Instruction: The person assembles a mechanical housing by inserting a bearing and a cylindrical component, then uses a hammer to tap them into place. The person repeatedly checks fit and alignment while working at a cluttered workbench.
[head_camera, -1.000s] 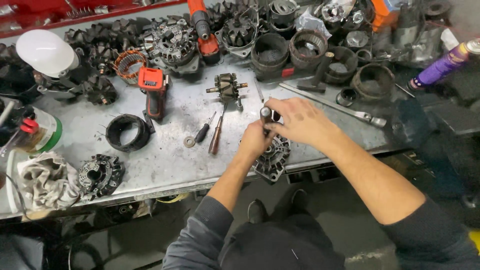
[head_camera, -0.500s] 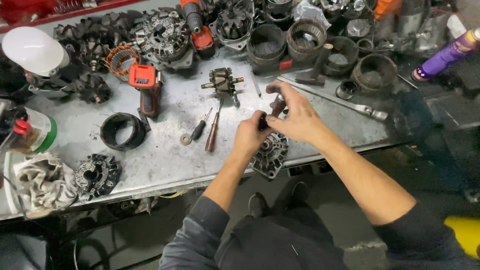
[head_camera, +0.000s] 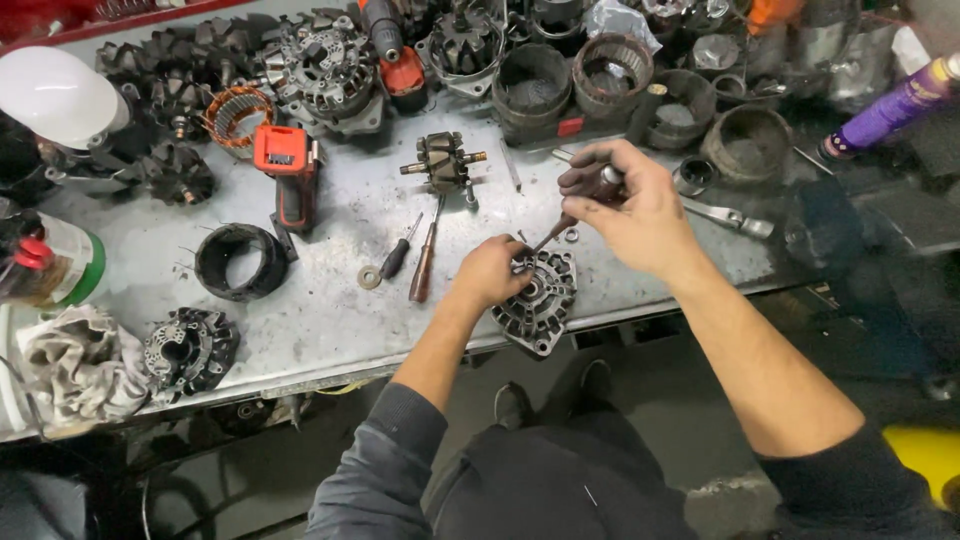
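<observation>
My left hand grips the rim of a grey alternator housing lying at the front edge of the metal workbench. My right hand is closed on the dark handle of a screwdriver, whose tip slants down to the left into the top of the housing. Just behind the hands stands a rotor with its shaft sideways. Two more screwdrivers and a washer lie left of my left hand.
A red cordless tool and a black ring lie left of centre. Several alternator housings and stators crowd the back. A long wrench lies right. A rag, another housing and a purple spray can are near the edges.
My right hand has lifted and turned, so the screwdriver now slants into the housing from higher up. My left hand stays on the housing.
</observation>
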